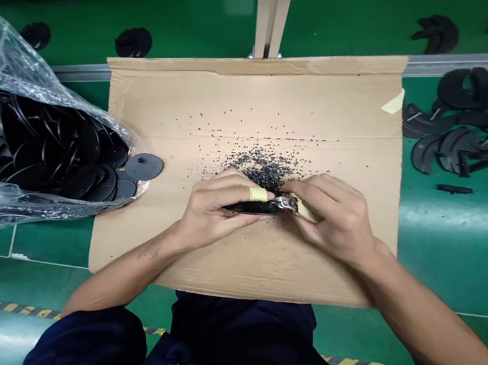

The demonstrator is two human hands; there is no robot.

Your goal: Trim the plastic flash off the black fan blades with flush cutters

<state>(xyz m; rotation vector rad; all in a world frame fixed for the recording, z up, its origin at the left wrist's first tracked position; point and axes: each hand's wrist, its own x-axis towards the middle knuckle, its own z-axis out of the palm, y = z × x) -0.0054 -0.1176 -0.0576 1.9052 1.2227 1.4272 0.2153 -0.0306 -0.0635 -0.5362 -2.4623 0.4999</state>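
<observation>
My left hand [220,208], with yellow tape round one finger, grips a thin black plastic disc [253,208] by its side. In my right hand [331,208] is a pair of nippers [286,202], their metal jaws against the disc's right edge. The handles are mostly hidden by my fingers. Both hands are held over a sheet of cardboard [250,269]. Just beyond them lies a heap of tiny black plastic bits [265,169], with more scattered outward. A loose black disc [144,166] rests at the cardboard's left side.
A clear plastic bag [86,119] full of black discs lies open on the left. Curved black parts [464,147] are piled on the green table at right. A metal post [278,3] stands behind the cardboard. More black parts [133,43] lie at the back.
</observation>
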